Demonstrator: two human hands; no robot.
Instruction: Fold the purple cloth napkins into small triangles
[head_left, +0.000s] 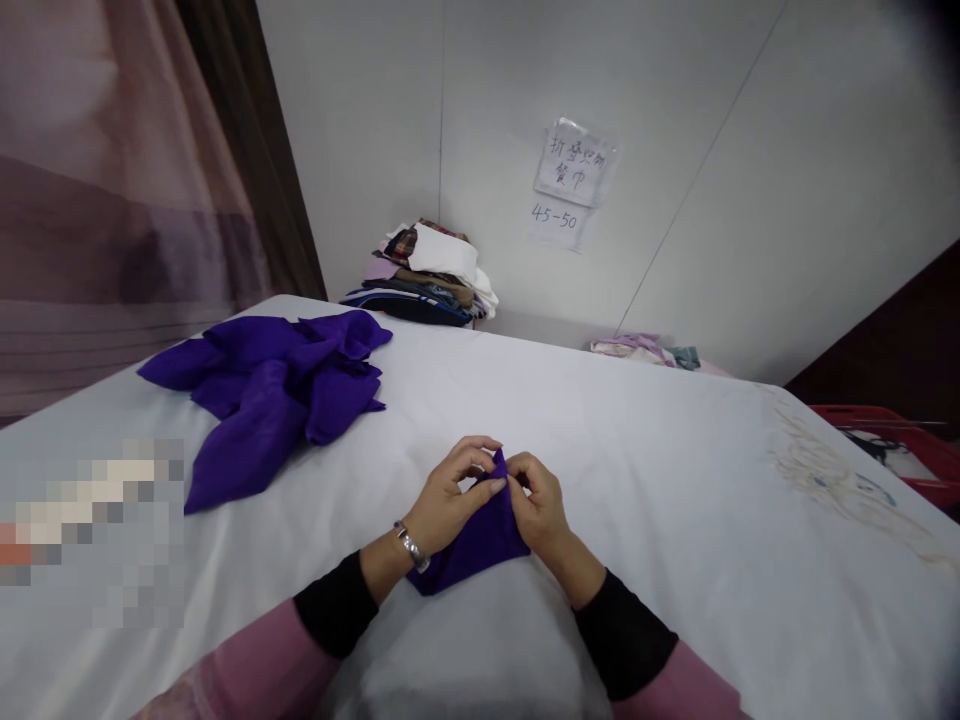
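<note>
A purple cloth napkin [484,545], partly folded, lies at the near edge of the white-covered table between my hands. My left hand [454,495] pinches its upper part, thumb and fingers near the pointed tip. From the other side my right hand [538,500] grips the fold just below that tip, its fingers curled in. The tip stands up between the two hands. Some of the napkin's left side is hidden behind my left hand and wrist. Farther off to the left, a loose heap of purple cloths [277,385] lies crumpled on the table.
The white tablecloth [675,500] has an embroidered pattern at right. Folded clothes [427,275] are stacked against the wall, with more cloth [637,348] to their right. A handwritten sign [571,165] hangs above. A red basket [885,420] stands beyond the right edge; a curtain [135,180] hangs left.
</note>
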